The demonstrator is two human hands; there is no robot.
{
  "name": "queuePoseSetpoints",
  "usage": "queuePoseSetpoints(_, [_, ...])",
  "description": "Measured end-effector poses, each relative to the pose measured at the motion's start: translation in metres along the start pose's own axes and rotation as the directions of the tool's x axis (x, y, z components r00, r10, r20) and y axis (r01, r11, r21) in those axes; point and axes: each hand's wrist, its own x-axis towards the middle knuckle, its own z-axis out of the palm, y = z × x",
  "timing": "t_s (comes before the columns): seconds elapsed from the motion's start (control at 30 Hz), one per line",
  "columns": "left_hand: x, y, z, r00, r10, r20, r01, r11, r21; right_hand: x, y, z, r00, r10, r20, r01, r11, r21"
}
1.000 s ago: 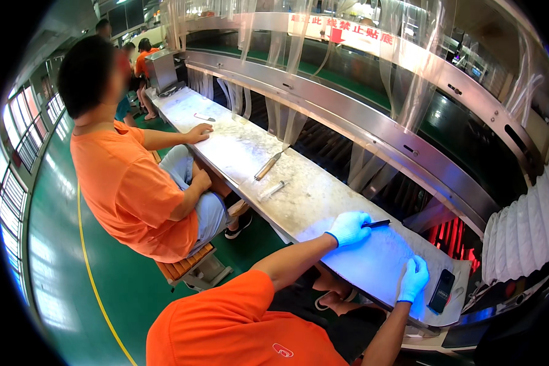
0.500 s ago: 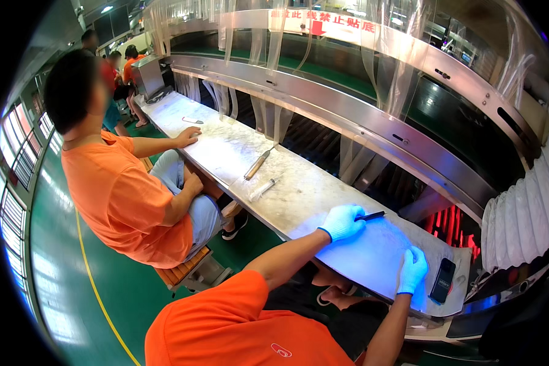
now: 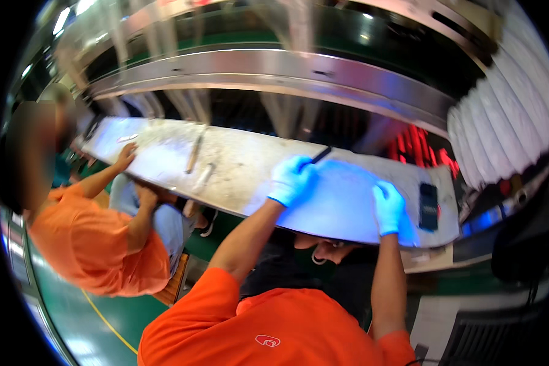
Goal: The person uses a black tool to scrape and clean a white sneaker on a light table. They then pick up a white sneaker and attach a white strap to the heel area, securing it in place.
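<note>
View swung R vs 0.5s ago; hand poses ~same rel. to blk phone (image 3: 428,198) on desk (image 3: 241,155), so no visible handwork progress. L hand (image 3: 291,181) grip closed on blk pen-like tool (image 3: 321,155), well L of phone. R hand (image 3: 388,207) just L of it, fingers curled, can't tell if holding anything.

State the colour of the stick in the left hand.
The stick is black; see the head view.

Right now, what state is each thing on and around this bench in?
Black tool: held
Left hand: gloved, gripping it
Right hand: gloved, partly curled; grip unclear
Dark phone: lying flat
Wooden-handled tool: lying unheld
Plastic strips: hanging
Bars: lit red
Co-worker: seated
</note>
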Motion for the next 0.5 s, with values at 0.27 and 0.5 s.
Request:
queuePoseSetpoints(0.27, [0.004,0.008,0.003,0.986,0.019,0.165,-0.039,0.992,0.118,-0.001,-0.015,-0.003,0.998,0.066,0.000,-0.066,0.997,0.034])
queuePoseSetpoints(0.5, [-0.002,0.021,0.002,0.991,-0.121,0.065,0.132,0.965,-0.227,-0.002,-0.017,-0.007,0.994,0.109,0.023,-0.110,0.994,0.026])
